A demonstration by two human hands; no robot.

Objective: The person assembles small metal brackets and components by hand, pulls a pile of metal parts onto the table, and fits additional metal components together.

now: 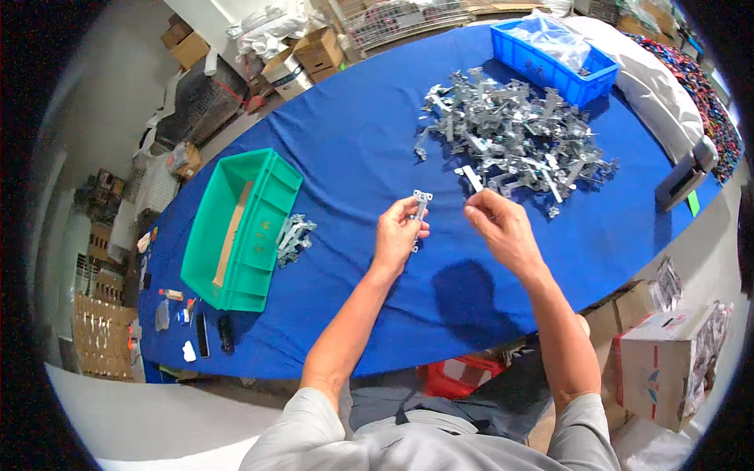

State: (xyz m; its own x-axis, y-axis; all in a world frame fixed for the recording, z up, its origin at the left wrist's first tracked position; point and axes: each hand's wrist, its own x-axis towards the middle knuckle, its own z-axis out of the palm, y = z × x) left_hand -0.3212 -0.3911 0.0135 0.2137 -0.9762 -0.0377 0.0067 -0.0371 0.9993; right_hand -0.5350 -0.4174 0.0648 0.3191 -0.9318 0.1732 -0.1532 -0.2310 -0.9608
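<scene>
My left hand (399,234) is closed around a silvery metal bracket (422,199), held upright. Its wider, holed end sticks out above the fingers, and a bit of its lower end shows below them. To its right, my right hand (500,225) is pinched, thumb against fingers. Whatever lies between those fingertips is too small to make out. Just beyond the right fingers shows a bright flat metal strip (473,179); I cannot tell whether they touch it. Past that hand spreads a large heap of similar metal brackets (510,129) on the blue tablecloth (345,149).
A green crate (255,271) stands at the left, with a small pile of brackets (295,238) beside it. A blue bin (542,72) holding clear plastic sits at the far right. A grey upright device (688,174) stands near the right edge. Phone-like items (203,336) lie front left.
</scene>
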